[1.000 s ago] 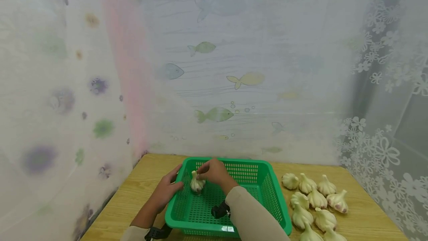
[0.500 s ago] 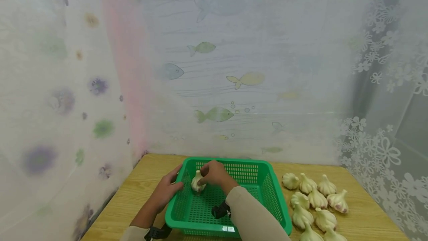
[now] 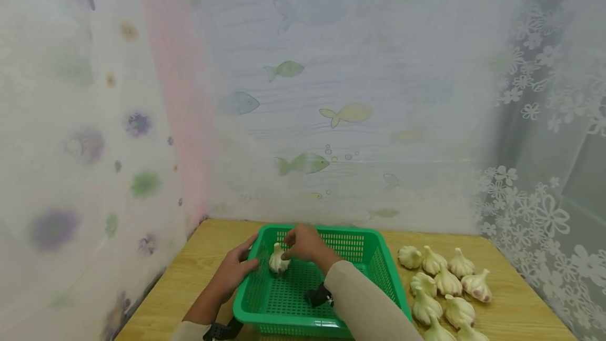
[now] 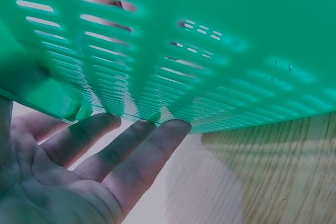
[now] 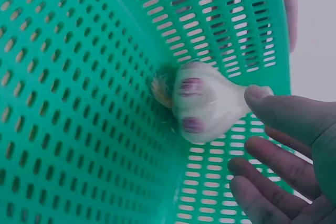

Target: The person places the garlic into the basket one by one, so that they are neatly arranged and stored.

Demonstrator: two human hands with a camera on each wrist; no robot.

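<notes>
A green plastic basket (image 3: pixel 326 323) stands on the table with a garlic bulb (image 3: pixel 278 261) upright in its left back corner, neck up. Beside the bulb, inside the basket, is my right hand (image 3: pixel 307 246). In the right wrist view its thumb (image 5: pixel 289 111) lies over the bulb's neck, while the other fingers (image 5: pixel 262 192) are spread loosely apart from the bulb. My left hand (image 3: pixel 234 267) holds the basket's left side, thumb over the rim. The left wrist view shows its fingers (image 4: pixel 144 166) fairly straight, tips at the slotted outer wall.
Several more garlic bulbs (image 3: pixel 447 280) lie grouped on the wooden table (image 3: pixel 516 309), right of the basket. Behind the table hangs a patterned sheet (image 3: pixel 350 193) with fish prints; flowered sheets (image 3: pixel 142 183) close the sides.
My right fingers have shifted slightly at the bulb, which has moved a little left since half a second ago. The left hand stays at the basket's side. The view has tilted slightly.
</notes>
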